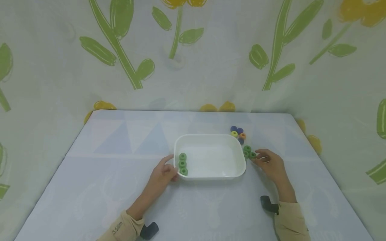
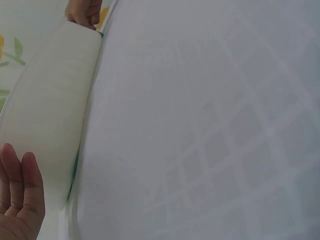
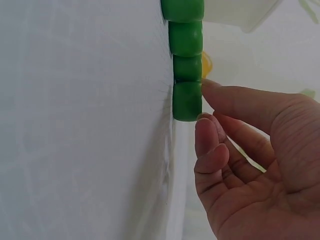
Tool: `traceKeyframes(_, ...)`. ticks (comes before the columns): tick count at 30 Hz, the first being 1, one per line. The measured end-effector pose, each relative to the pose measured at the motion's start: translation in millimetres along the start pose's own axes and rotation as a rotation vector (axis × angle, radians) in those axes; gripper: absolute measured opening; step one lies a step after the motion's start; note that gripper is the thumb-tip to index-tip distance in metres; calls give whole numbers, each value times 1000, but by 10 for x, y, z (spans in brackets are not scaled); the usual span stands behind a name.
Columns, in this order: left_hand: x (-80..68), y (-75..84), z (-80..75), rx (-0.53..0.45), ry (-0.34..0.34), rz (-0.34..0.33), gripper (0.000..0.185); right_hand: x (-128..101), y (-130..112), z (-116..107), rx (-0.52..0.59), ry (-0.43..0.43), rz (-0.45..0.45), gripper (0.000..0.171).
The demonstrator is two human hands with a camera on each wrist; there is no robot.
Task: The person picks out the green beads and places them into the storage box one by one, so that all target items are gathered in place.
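Note:
A white rectangular tray [image 1: 211, 174] stands mid-table, with three green ring-shaped beads [image 1: 182, 164] lined up along its inner left wall. My left hand [image 1: 164, 172] holds the tray at its near left corner, and in the left wrist view its fingers [image 2: 31, 180] lie against the outer wall. Beyond the tray's right end lies a small group of green beads [image 1: 247, 148]. My right hand [image 1: 271, 164] pinches the outermost green bead [image 3: 187, 101] between thumb and forefinger, close on the table surface; its other fingers are bent.
Blue beads [image 1: 233, 128], a yellow bead [image 1: 234, 134] and an orange bead [image 1: 242, 136] lie behind the tray's far right corner. Dark fittings [image 1: 269, 204] sit at both sleeve cuffs. A flower-patterned curtain [image 1: 211, 77] hangs behind the pale table [image 1: 120, 190].

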State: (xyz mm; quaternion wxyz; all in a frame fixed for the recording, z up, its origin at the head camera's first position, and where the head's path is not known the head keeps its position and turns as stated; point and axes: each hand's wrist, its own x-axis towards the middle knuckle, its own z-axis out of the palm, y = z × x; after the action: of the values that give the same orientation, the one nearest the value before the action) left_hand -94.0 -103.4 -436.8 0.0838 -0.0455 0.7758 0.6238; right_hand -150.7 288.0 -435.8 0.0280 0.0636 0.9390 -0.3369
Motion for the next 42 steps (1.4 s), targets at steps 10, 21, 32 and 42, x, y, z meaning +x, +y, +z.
traceKeyframes(10,-8,10,-1,-4,-3,-2,59,48,53,26,1,-6,46,51)
traceKeyframes(21,9,-5,8,6,4,-8,58,82,44,50,6,-34,89,52)
traceKeyframes(32,7,-19,9,-7,5,0,58,114,41,73,-18,-44,90,49)
traceKeyframes(42,14,-23,8,-11,5,-10,58,110,36,66,-30,-35,62,47)
